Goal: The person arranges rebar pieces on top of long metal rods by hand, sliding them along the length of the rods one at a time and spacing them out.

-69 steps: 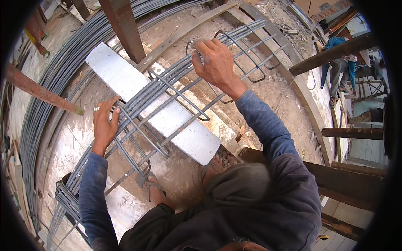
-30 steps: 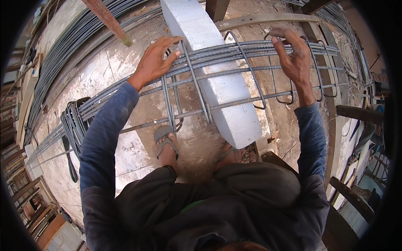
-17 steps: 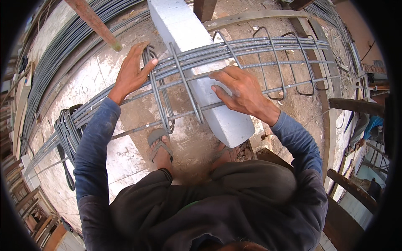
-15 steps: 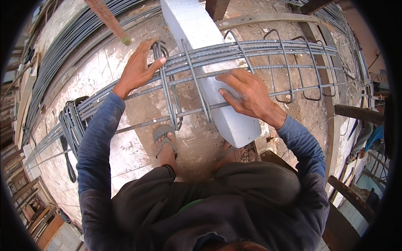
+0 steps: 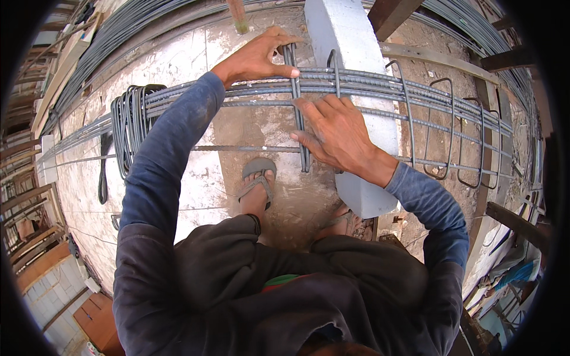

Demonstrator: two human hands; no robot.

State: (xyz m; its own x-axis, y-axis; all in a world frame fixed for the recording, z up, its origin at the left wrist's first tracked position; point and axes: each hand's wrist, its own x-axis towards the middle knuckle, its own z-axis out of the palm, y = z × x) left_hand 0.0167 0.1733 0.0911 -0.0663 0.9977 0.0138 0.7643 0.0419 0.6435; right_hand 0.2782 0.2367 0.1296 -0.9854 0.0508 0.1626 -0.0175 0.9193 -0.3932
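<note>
A long reinforcing-bar cage (image 5: 380,113) of ribbed steel bars lies across in front of me, on a pale concrete beam (image 5: 362,196). My left hand (image 5: 258,56) is closed around the top of a close group of bent-wire stirrups (image 5: 301,157), its thumb against their near side. Lower on the same stirrups, the fingertips and thumb of my right hand (image 5: 347,133) press in from the right. A single stirrup (image 5: 333,62) stands just right of that group, its lower part hidden behind my right hand. Several more stirrups (image 5: 409,101) are spaced along the cage's right part.
A thick bunch of stirrups (image 5: 127,127) hangs on the bars at left, next to a dark strap (image 5: 104,172). Long loose bars (image 5: 127,41) lie at the far left. Timber posts (image 5: 392,18) and a wooden plank (image 5: 436,56) stand around the far right. My sandalled foot (image 5: 256,187) is below the cage.
The view has swung left, so the cage appears farther right. My right hand has moved left along the cage onto the grouped stirrups; my left hand stays at their top.
</note>
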